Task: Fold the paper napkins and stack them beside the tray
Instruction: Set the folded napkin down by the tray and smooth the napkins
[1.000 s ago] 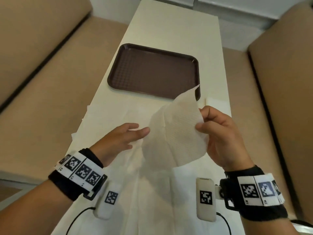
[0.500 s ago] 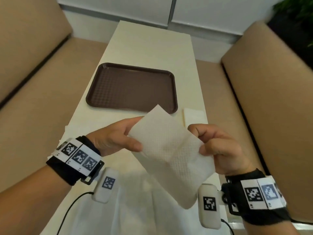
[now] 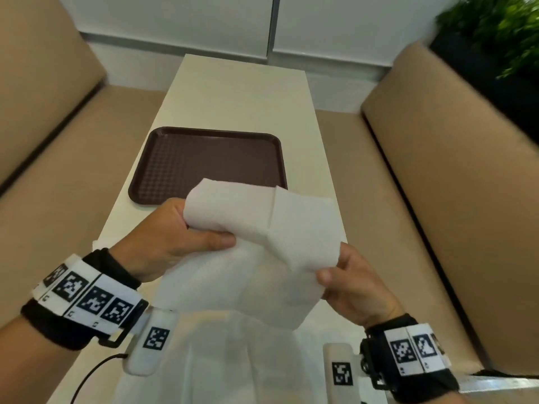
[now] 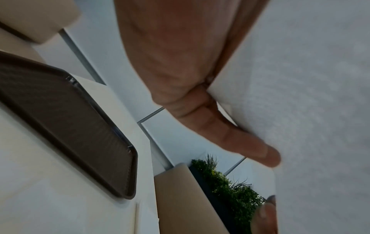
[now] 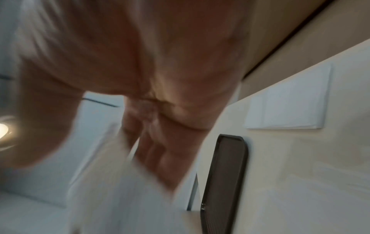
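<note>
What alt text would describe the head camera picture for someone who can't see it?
Two hands, left hand and right hand, hold a half-folded white paper napkin in the air above a long white table. Beyond it lies an empty brown tray; more unfolded napkins lie nearest the viewer.

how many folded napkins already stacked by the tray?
1 visible: a folded napkin lies flat on the table beside the brown tray, seen in the right wrist view. It may be more than one layer. The head view hides it behind the held napkin.
</note>
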The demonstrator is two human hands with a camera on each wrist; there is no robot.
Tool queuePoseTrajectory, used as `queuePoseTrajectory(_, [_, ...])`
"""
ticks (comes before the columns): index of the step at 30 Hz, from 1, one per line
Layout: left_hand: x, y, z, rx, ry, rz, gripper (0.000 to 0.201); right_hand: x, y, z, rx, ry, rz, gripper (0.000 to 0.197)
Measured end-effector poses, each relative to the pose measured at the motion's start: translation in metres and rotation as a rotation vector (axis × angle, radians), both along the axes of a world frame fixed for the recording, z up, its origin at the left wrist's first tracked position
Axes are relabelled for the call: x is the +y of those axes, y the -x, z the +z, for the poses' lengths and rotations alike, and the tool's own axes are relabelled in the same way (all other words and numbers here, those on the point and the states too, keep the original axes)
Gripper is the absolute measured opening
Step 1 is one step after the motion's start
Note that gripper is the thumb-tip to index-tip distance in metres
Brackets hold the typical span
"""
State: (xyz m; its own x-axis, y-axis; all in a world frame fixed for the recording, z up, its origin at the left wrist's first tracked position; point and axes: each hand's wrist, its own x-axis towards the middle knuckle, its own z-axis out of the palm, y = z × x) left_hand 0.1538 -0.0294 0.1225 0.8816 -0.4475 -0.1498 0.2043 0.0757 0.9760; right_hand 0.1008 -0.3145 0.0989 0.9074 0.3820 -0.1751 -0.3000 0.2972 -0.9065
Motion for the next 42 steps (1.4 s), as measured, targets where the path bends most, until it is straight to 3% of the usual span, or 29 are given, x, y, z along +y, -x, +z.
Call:
queuePoseTrajectory(4, [0.000,0.001,0.001,-0.006,-0.010,0.071,0.033,0.012,-0.001,0.001,-0.037,0.068,-0.131,0.043])
queuePoseTrajectory(7, [0.005,0.001,0.000,-0.031,-0.044,0.054,0.043,0.016,-0.002,0.005,-0.056,0.133,-0.247,0.027])
queuePoseTrajectory(12, [0.016,0.004,-0.001,-0.118,-0.104,0.086,0.065,0.014,-0.005,0.007,-0.068,0.101,-0.310,0.027])
queuePoseTrajectory(14, [0.021,0.008,0.001,-0.182,-0.130,0.069,0.061,0.012,-0.005,0.006,-0.092,0.107,-0.309,0.025])
queuePoseTrajectory(16, [0.030,0.009,0.001,-0.216,-0.172,-0.039,0.040,0.008,-0.005,0.004,-0.160,0.172,-0.276,0.019])
queuePoseTrajectory(18, [0.042,0.007,0.004,-0.212,-0.264,-0.199,0.002,0.001,-0.005,0.006,-0.232,0.248,-0.203,0.028])
queuePoseTrajectory(20, [0.054,0.000,0.005,-0.284,-0.398,-0.257,0.024,-0.005,-0.007,0.011,-0.292,0.285,-0.095,0.045])
queuePoseTrajectory(23, [0.044,-0.009,0.020,-0.318,-0.362,-0.244,0.026,-0.008,-0.010,0.017,-0.366,0.374,0.048,0.054])
queuePoseTrajectory(26, [0.001,-0.016,0.029,-0.367,-0.395,-0.460,0.037,-0.009,-0.013,0.017,-0.440,0.488,0.117,0.055])
queuePoseTrajectory(29, [-0.045,-0.020,0.022,-0.311,-0.492,-0.723,0.031,-0.013,-0.016,0.017,-0.490,0.572,0.160,0.046])
queuePoseTrajectory(32, [-0.076,-0.022,0.010,-0.279,-0.488,-0.810,0.022,-0.019,-0.018,0.015,-0.516,0.620,0.165,0.048])
queuePoseTrajectory(36, [-0.096,-0.026,-0.004,-0.263,-0.449,-0.721,0.025,-0.032,-0.017,0.014,-0.512,0.560,0.085,0.055])
queuePoseTrajectory(40, [-0.108,-0.034,-0.022,-0.213,-0.251,-0.441,0.029,-0.062,-0.005,-0.012,-0.140,0.209,-0.242,0.061])
queuePoseTrajectory(42, [-0.117,-0.038,-0.036,-0.085,-0.071,-0.273,0.033,-0.064,0.006,-0.034,0.017,0.142,-0.266,0.074])
